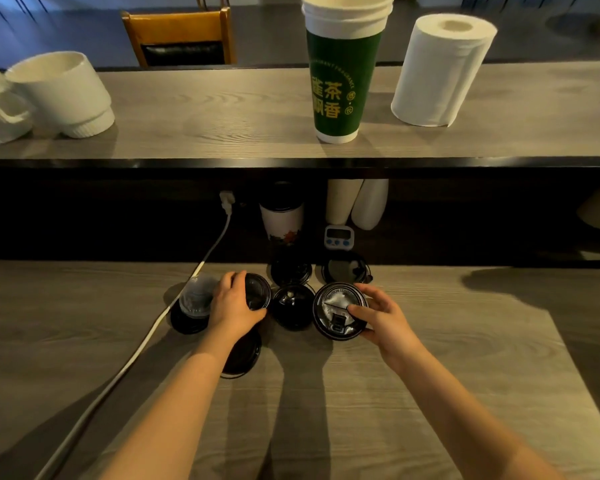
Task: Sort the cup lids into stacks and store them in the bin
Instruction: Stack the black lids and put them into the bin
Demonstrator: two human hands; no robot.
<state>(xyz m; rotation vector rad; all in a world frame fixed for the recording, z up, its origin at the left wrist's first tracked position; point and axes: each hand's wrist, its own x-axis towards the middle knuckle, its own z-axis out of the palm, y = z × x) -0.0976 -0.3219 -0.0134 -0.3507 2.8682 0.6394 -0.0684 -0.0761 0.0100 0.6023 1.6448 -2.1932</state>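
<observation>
The counter (430,375) holds black lids clustered at its far middle, apparently gathered for stacking. The right hand (381,315) grasps the big lid (336,306) by its rim; the left hand (234,303), at nine o'clock of it, curls over a smaller lid (260,292). No bin shows; another lid (241,355) lies half hidden under the left wrist.

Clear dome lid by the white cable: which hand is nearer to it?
Left. The left hand is right beside the clear dome lid, resting on the black lid next to it. The right hand is far across, past the middle lids, holding a black lid.
</observation>
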